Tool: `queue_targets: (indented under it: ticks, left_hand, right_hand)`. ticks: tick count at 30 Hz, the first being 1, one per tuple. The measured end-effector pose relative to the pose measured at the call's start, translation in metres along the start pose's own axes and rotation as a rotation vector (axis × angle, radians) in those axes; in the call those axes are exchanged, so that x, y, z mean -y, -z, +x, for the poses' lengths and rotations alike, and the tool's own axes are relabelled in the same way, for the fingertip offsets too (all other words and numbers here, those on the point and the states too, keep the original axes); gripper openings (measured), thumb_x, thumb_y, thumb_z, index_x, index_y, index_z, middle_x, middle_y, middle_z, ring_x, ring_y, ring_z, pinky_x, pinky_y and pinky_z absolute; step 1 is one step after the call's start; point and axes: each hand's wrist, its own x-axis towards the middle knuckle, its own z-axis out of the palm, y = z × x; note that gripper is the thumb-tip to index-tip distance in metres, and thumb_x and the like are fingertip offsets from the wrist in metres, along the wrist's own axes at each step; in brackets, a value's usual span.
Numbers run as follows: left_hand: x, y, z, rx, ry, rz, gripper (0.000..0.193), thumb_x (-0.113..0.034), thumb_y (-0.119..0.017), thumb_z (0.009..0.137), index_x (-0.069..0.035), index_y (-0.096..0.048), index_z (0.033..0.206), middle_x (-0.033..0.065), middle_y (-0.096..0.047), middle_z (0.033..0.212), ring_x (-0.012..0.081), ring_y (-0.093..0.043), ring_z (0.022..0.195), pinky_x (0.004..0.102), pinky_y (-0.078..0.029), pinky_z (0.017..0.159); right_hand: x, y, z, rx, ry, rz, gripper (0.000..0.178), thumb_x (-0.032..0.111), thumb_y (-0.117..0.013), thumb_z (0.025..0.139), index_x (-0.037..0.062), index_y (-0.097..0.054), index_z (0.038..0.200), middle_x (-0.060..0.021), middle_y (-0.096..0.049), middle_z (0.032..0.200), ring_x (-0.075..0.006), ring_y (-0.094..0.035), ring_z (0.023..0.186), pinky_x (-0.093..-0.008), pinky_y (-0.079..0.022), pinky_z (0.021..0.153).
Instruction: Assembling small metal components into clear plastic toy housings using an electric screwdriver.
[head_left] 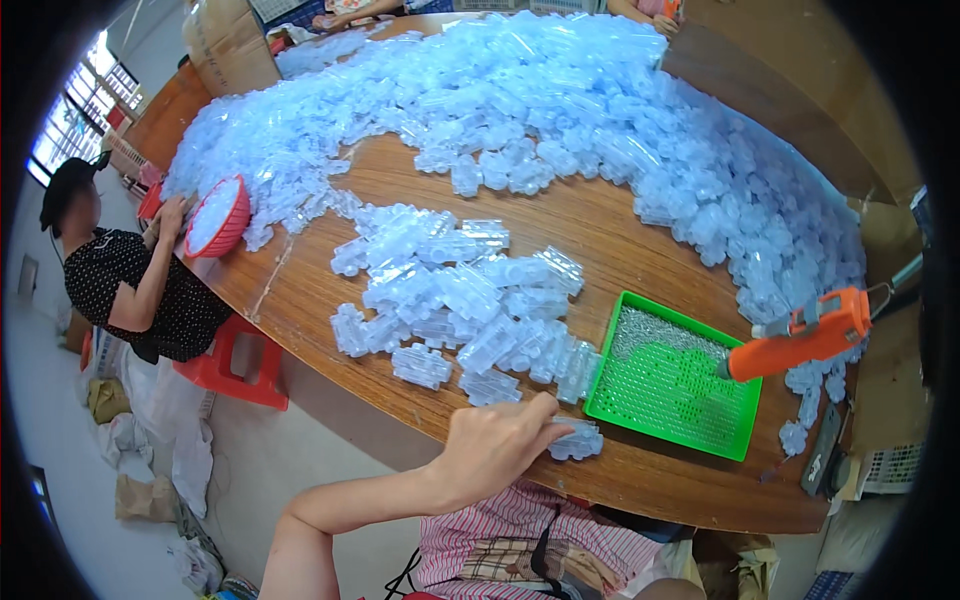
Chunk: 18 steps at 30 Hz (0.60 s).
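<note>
My left hand (500,447) is closed at the table's near edge, thumb and fingers on a clear plastic part (577,440); the fingers partly cover it. Just beyond lies a loose heap of similar clear, ribbed plastic parts (480,300). To the right sits a green perforated tray (745,445) with many small metal pieces (650,332), gathered mostly at its far left side. An orange electric screwdriver (800,335) is tilted over the tray's right side, and no hand shows on it. My right hand is not in view.
A huge bank of clear bluish parts (520,90) curves along the wooden table's (575,215) far side and right. At left, a person (150,270) sits on a red stool (250,365) with a hand at a red basket (238,222). Cardboard (780,100) borders the right.
</note>
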Motion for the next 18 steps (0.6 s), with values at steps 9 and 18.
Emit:
queue_targets:
  ticks: [9, 18]
  left_hand:
    - [0.048, 0.032, 0.014, -0.225, 0.122, 0.221, 0.038, -0.021, -0.077, 0.075, -0.005, -0.058, 0.104, 0.0096, -0.061, 0.089, 0.0281, -0.06, 0.082, 0.0386, -0.047, 0.069]
    - [-0.003, 0.044, 0.007, 0.006, -0.113, -0.392, 0.036, -0.014, -0.074, 0.079, -0.006, -0.062, 0.112, 0.0105, -0.064, 0.101, 0.0279, -0.066, 0.087, 0.0353, -0.055, 0.074]
  right_hand:
    - [-0.007, -0.001, -0.026, -0.522, -0.595, -1.561, 0.026, 0.021, -0.064, 0.09, 0.0137, -0.051, 0.111, -0.0067, -0.054, 0.106, -0.0279, -0.057, 0.092, -0.0406, -0.049, 0.079]
    - [-0.014, 0.036, -0.043, -1.024, -1.503, -1.112, 0.061, 0.011, -0.062, 0.085, -0.0031, -0.035, 0.139, -0.0183, -0.05, 0.123, -0.0221, -0.054, 0.104, -0.0337, -0.044, 0.091]
